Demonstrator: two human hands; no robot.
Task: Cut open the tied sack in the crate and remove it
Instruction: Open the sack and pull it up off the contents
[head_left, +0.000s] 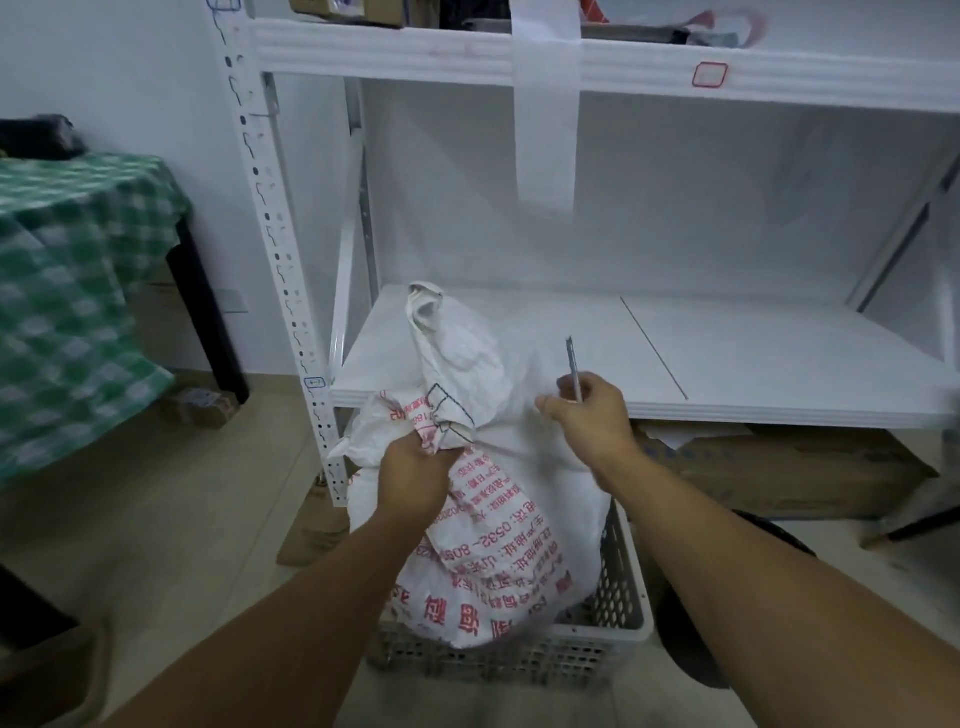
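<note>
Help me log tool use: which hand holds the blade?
The right hand pinches the thin blade, tip up. The left hand grips the sack by its bunched neck instead.

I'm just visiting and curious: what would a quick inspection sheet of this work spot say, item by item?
Surface: tiled floor; the grey perforated crate stands on it before a white shelf rack.
Job's things: white sack with red print stands in the crate, its top above the rim.
Clutter: cardboard box under the lowest shelf; small box on the floor at left.
Hands: left hand grips the sack's gathered neck; right hand holds a thin blade pointing up.
Cables: nothing seen.
Surroundings: green checked cloth draped over a table at left; white wall behind.
</note>
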